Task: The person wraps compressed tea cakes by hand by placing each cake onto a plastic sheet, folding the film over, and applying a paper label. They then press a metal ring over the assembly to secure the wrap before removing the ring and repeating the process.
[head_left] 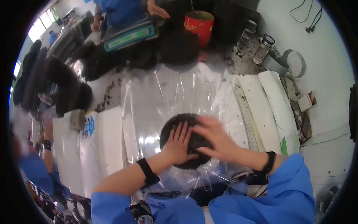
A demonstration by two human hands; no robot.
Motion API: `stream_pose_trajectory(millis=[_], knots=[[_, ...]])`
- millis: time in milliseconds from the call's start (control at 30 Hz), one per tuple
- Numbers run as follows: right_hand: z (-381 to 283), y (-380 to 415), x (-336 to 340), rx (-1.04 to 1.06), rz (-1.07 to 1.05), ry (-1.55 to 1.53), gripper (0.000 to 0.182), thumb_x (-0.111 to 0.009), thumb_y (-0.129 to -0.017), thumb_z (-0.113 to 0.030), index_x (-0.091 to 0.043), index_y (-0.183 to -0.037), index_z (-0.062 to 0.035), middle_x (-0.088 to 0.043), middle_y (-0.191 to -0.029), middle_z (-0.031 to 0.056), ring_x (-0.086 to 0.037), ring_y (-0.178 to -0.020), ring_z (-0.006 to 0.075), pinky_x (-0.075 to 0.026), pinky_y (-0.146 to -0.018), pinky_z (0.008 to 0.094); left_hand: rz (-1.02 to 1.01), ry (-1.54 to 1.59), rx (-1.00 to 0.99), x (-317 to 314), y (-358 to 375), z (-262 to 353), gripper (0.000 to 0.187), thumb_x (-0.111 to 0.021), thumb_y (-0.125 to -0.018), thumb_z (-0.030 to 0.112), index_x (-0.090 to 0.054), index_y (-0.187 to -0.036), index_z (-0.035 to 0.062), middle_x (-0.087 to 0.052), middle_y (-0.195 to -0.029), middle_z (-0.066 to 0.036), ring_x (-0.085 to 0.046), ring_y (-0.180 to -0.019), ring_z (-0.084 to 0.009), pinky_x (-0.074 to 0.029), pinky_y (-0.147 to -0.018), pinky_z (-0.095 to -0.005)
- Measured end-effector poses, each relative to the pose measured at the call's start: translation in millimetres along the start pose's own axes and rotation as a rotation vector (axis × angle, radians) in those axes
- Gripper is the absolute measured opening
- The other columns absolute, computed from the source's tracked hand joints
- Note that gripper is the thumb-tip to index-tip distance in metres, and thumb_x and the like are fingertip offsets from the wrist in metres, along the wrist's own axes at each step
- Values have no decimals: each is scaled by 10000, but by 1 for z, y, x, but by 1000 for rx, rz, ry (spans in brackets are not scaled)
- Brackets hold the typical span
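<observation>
A dark, round disc (195, 141) with a rough surface lies on a sheet of clear plastic film (143, 100) in front of me. Flat on the disc's left half is my left hand (178, 146), its fingers stretched out and pointing away from me. My right hand (217, 141) is over the right edge of the disc, slightly smeared by motion, with thumb and fingers apart. Neither hand is wrapped around anything. Creases run through the film beyond the disc and on the side nearest my body.
White sheets (257, 104) lie on the right, more sheets (112, 138) on the left with a grey block (77, 119). Farther back are a red tin (199, 28), a teal-edged scale (128, 39), dark heaps, a glass jar (263, 48). Co-workers are opposite and at left.
</observation>
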State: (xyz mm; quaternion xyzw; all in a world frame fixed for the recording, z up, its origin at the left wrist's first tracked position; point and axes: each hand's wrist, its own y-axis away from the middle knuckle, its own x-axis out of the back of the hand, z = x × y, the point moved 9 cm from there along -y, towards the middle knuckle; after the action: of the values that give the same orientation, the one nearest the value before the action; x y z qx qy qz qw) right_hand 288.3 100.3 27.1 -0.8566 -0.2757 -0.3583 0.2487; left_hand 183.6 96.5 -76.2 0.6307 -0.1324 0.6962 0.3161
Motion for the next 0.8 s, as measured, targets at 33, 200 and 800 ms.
stream_pose_trajectory(millis=[33, 200, 800], knots=[[2, 31, 29, -138, 160, 214, 731, -711, -769, -196, -371, -1403, -68, -393, -1396, 224, -357, -1321, 354, -301, -1092, 438, -140, 22, 61, 4, -1, 0, 1108, -489, -818, 710, -36, -1507, -31, 23, -1570, -261, 55, -1461, -393, 30, -1169, -509], [84, 153, 9, -984, 42, -534, 674, -674, -857, -221, -338, -1421, -71, -638, -1061, 174, -611, -1005, 228, -444, -949, 356, -226, -14, 63, 0, -7, -1, 1136, -442, -819, 750, -25, -1494, -63, 43, -1555, -298, 79, -1452, -420, 25, -1158, -535], [-31, 33, -17, 244, 156, 342, 756, -778, -675, -409, -523, -1293, -56, -523, -1333, 131, -433, -1307, 294, -265, -1144, 452, 700, 332, 22, 60, 172, 98, 902, -892, -552, 239, -418, -1293, 41, -475, -1287, -242, -511, -1143, -405, -432, -954, -481]])
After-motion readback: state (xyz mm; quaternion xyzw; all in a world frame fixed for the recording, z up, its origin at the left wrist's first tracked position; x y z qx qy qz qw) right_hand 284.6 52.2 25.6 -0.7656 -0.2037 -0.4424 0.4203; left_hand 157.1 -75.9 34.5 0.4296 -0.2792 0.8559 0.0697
